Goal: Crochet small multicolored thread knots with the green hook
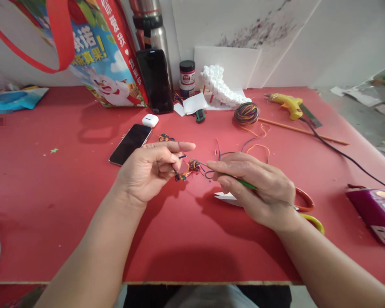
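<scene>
Over the red table (67,205), my left hand (147,169) pinches a small knot of multicoloured thin wire (189,169) between thumb and fingers, with the index finger stretched out above it. My right hand (259,190) is closed on a thin green stick-like tool (244,183) whose metal tip reaches into the wire knot. Loose strands of wire (256,147) trail off behind my right hand. Under my right wrist lie scissors with an orange and a yellow handle (306,205) and a scrap of white paper (226,196).
A coil of coloured wire (246,113), a yellow glue gun (287,104) with its black cord, a thin wooden stick (304,131), white foam pieces (223,87), a jar (187,78), two phones (130,143), an earbud case (150,120), a printed bag (99,60), a purple power strip (377,211).
</scene>
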{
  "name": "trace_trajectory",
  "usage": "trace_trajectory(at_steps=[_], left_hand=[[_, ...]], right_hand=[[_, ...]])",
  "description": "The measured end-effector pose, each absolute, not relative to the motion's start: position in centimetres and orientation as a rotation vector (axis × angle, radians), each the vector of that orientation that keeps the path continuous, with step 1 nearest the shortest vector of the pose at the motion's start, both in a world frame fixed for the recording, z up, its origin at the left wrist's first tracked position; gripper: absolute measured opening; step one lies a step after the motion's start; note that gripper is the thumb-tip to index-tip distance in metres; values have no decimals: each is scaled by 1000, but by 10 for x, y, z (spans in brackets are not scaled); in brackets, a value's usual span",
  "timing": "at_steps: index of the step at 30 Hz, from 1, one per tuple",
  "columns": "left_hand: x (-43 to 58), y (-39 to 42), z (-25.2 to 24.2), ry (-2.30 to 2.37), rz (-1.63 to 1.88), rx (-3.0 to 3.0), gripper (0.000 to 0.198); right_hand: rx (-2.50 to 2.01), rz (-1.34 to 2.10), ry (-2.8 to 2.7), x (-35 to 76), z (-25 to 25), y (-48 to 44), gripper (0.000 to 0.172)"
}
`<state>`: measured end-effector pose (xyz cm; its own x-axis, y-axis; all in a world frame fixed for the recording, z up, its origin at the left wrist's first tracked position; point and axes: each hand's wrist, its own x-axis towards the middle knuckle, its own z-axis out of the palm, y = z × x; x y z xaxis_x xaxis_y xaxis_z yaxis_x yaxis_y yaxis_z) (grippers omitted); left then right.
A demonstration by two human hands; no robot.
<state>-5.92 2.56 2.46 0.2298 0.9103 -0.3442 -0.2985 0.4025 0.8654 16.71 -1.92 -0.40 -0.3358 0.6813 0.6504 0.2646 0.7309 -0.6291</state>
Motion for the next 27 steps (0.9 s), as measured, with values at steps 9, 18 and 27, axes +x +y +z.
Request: trace_trajectory(at_steps=[9,18,27], left_hand=[[-64,29,22,982,859,788,25],[-43,20,17,859,920,747,31],[-33,10,14,772,959,758,24]], right_hand=[[-699,676,-1828,172,2,-19,28],[-752,1025,-1406,158,-9,-26,18],[-755,1056,-1288,152,-20,-28,19]])
